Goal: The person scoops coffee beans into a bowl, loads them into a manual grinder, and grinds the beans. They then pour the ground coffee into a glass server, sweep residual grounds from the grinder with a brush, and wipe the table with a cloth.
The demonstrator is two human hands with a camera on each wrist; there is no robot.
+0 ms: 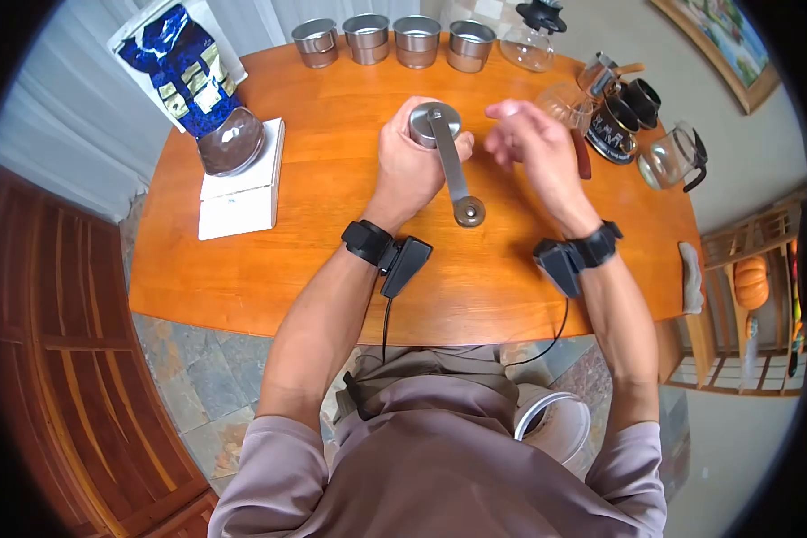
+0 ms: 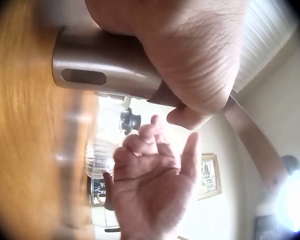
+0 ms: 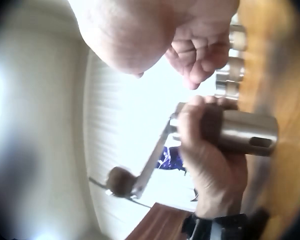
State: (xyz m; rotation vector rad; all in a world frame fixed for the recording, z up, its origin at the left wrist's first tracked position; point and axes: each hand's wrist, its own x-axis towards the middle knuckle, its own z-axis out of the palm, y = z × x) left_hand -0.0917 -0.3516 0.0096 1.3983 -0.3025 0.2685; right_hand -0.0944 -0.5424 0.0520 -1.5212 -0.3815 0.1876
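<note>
A person's mauve shirt (image 1: 475, 466) fills the foreground, with a pale plastic bin (image 1: 558, 432) on the floor beside the lap. Beyond, over a glossy orange-brown wooden table (image 1: 314, 278), the left hand (image 1: 402, 170) grips a metal hand grinder (image 1: 421, 127), fingers and thumb wrapped round its upper body. The grinder is upright; whether its base touches the table cannot be told. Its flat crank (image 1: 452, 170) slopes toward the person, ending in a round knob (image 1: 469, 212). Just right of the grinder, the right hand (image 1: 542, 152) is raised and slightly blurred, loosely open with bent fingers, holding nothing. Farther left, a shiny dark brown bowl (image 1: 231, 143) sits on a white scale (image 1: 235, 213); at far right stands a glass jug (image 1: 662, 164). Behind are a blue-and-white bag (image 1: 179, 67) and a row of four metal cups (image 1: 417, 43).
</note>
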